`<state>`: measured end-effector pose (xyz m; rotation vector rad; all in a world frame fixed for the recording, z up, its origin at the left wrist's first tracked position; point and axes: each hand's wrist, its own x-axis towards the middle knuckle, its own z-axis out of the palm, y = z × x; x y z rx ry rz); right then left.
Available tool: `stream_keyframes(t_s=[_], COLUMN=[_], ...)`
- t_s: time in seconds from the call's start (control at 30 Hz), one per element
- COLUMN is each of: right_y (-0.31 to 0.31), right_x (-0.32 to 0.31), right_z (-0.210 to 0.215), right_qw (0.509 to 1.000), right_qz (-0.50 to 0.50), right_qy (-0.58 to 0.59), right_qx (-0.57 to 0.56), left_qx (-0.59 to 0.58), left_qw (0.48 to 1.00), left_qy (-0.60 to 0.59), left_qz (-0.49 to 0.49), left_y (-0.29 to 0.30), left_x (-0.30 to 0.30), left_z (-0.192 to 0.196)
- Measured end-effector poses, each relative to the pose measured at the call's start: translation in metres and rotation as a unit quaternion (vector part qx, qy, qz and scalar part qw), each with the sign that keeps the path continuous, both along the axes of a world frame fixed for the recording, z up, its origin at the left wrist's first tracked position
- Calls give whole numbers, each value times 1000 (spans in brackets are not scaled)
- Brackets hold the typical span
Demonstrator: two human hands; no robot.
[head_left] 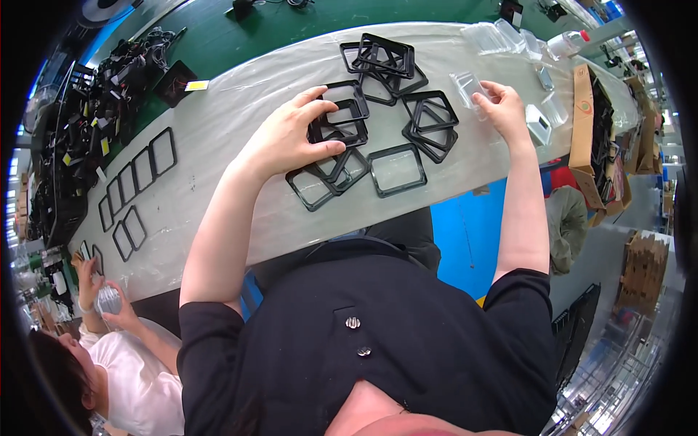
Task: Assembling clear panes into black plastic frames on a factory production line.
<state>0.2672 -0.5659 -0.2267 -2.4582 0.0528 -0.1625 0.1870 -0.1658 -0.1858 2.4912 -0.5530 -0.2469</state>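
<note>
Head view: I see the left hand [297,134] with fingers spread wide at the black frames [352,119]; whether it grips, I can't tell. They look light, stiff; I'd take their rims. Rightward, the right hand [502,109] pinches a clear tray [464,90], probably slick, easily bent: hold its edge.

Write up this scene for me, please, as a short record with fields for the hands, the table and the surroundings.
Left hand: spread at overlapping black frames; grip unclear
Right hand: holding a clear plastic tray
Table: light surface, dark frames in rows at left
Right side: cardboard box with dark items
Nearby: co-worker in white top
</note>
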Motion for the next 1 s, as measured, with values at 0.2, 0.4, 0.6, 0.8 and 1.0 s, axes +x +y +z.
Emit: stream_keyframes(t_s=[0.2, 0.4, 0.6, 0.8, 1.0], right_y=[-6, 18, 4, 53, 213], right_x=[-1, -25, -31, -41, -92], right_z=[4, 15, 13, 48, 71], right_qw=[998, 987, 988, 984, 841], right_qz=[-27, 18, 21, 13, 195], right_qy=[48, 20, -43, -90, 129], right_qx=[30, -158, -147, 154, 487], left_qx=[-69, -19, -18, -32, -182], left_qw=[997, 995, 996, 968, 920], left_qy=[12, -5, 2, -203, -315], left_qz=[40, 99, 91, 140, 148], left_y=[-3, 1, 14, 28, 20], left_x=[7, 17, 23, 5, -64], left_z=[-10, -9, -2, -7, 11])
